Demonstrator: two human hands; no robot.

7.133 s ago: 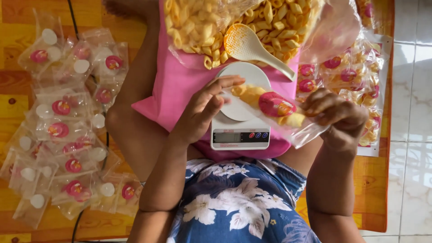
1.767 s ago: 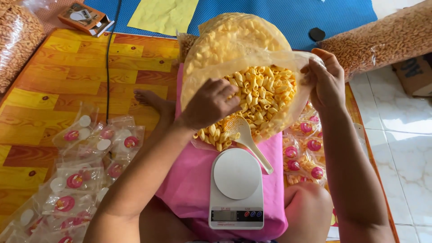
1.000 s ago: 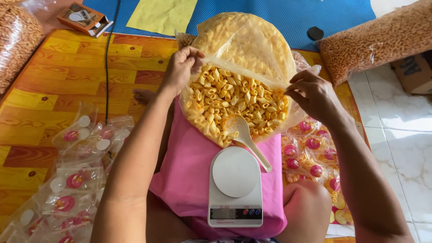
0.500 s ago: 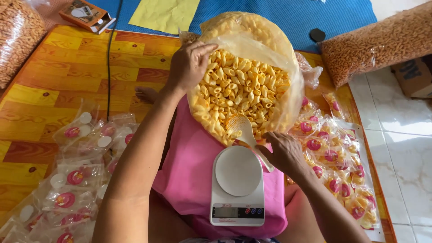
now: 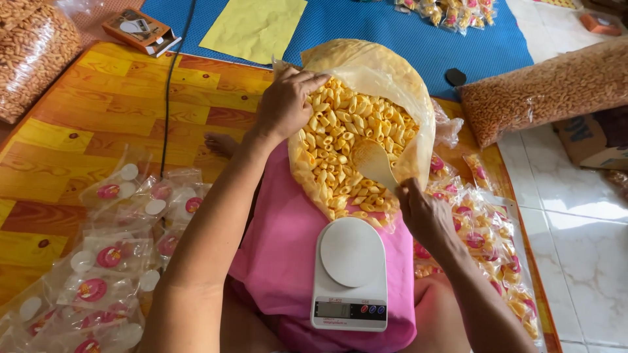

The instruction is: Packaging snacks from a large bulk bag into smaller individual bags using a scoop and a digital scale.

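Right now my left hand (image 5: 284, 104) is curled over the near-left rim of the big clear plastic bag of yellow tube-shaped puffed snacks (image 5: 356, 140), fingers hooked over the edge and pinching the film so the mouth of the bag stands open. My right hand (image 5: 425, 212) is closed around the handle of the pale cream plastic scoop (image 5: 374, 162), whose bowl lies on top of the snacks near the bag's lower right side. The bag leans back away from me, its open mouth facing up, and its lower end rests on the pink cloth (image 5: 281, 242) spread over my lap.

Just below the bag's mouth, on that same cloth, sits the small white digital kitchen scale (image 5: 351, 274) with a round bare platter and a little display at its near edge. To my left, on the orange wood-patterned floor mat (image 5: 98, 124), lies a scatter of small clear empty packets with round pink-and-white labels (image 5: 118, 261). To my right, just beside my forearm, a heap of small filled clear packets of yellow snacks with pink labels (image 5: 484, 229) lies along the mat's edge by the white tiles.

Farther off, a blue mat (image 5: 392, 33) carries a yellow sheet of paper (image 5: 254, 27), and a long clear bag of brown snacks (image 5: 549, 88) lies at the right.
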